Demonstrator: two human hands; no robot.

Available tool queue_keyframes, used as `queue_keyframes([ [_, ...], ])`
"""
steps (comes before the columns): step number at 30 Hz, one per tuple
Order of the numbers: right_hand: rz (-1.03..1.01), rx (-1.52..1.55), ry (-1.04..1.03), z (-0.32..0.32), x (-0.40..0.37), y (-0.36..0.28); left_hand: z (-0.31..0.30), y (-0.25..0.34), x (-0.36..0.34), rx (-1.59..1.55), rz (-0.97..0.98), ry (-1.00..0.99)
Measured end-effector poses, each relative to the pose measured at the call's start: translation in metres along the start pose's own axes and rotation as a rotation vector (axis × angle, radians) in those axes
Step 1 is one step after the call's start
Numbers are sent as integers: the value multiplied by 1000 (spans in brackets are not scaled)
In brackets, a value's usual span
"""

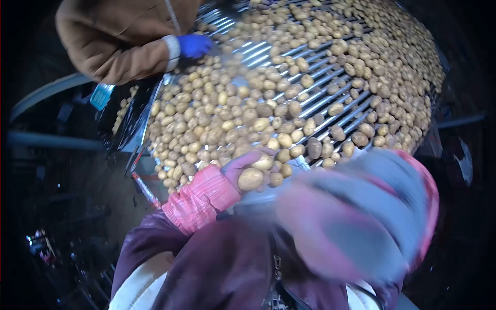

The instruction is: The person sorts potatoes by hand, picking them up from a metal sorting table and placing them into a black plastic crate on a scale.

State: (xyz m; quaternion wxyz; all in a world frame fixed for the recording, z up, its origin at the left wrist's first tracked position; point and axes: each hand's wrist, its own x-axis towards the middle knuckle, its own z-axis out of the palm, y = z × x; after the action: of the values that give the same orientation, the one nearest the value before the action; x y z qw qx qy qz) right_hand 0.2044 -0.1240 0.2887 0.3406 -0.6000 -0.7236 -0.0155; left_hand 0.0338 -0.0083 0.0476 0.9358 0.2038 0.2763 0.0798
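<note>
My left hand [241,166], in a purple-pink glove below a pink checked cuff, is at the near edge of the potato bed. Its fingers curl round a potato [250,179], and a second potato [263,162] rests against the fingers. Close to the camera, my right hand [351,217] is a large grey and pink smear, its fingers blurred by motion. Whether it holds anything is not visible. Beyond both hands, many loose potatoes [206,124] lie on metal rollers [330,75].
Across the rollers at upper left, a co-worker in a brown jacket [119,41] reaches in with a blue-gloved hand [194,46]. A turquoise plastic object [102,96] is beside that person. A metal side edge [150,111] bounds the potatoes on the left.
</note>
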Motion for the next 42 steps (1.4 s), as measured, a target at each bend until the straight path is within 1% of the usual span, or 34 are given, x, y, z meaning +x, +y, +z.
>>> queue_keyframes([
  [3,-213,26,-67,-3,-8,-16,7,-6,-21,-54,-17,79],
  [4,-259,48,-99,-3,-9,-20,13,-6,-27,-2,27,42],
  [7,-369,103,-200,3,-17,-30,7,-12,-34,-68,-29,-6],
  [9,-398,155,-256,12,-26,-39,13,-27,-42,258,255,58],
  [10,-401,191,-282,20,-30,-42,7,-48,-42,203,376,70],
  [12,-407,258,-326,36,-41,-47,-2,-64,-39,77,425,86],
  [14,-391,331,-368,54,-53,-47,-16,-60,-37,-54,291,99],
  [16,-323,394,-412,73,-64,-37,-30,-47,-40,-177,180,137],
  [17,-268,422,-444,84,-70,-28,-34,-43,-44,-177,158,143],
  [18,-162,448,-474,93,-77,-12,-38,-39,-48,-177,137,149],
  [19,82,421,-595,98,-87,5,-40,-38,-57,-116,136,136],
  [20,-269,333,-297,127,-114,39,-39,-37,-61,-56,141,122],
  [21,284,140,-646,145,-130,57,-36,-37,-65,-73,131,138],
  [22,271,49,-604,162,-161,85,-33,-38,-70,-89,121,154],
  [23,252,-44,-562,163,-184,111,-31,-37,-72,-106,115,169],
  [25,455,-134,-395,142,-182,133,-37,-37,-71,-115,118,149],
  [27,495,-269,-268,139,-180,178,-43,-39,-71,-120,121,134],
  [29,617,-308,-430,141,-165,207,-42,-41,-67,-116,128,121],
  [30,680,-328,-511,141,-155,205,-40,-42,-65,-135,130,102],
  [33,629,-418,-692,154,-131,182,-38,-41,-64,-167,102,109],
  [34,675,-446,-603,168,-134,182,-38,-42,-64,-204,104,88],
  [37,590,-445,-516,180,-132,186,-39,-42,-62,-188,135,76],
  [40,482,-384,-476,183,-135,197,-35,-36,-64,-202,108,95],
  [42,487,-274,-419,176,-137,196,-47,-37,-62,-235,114,42],
])
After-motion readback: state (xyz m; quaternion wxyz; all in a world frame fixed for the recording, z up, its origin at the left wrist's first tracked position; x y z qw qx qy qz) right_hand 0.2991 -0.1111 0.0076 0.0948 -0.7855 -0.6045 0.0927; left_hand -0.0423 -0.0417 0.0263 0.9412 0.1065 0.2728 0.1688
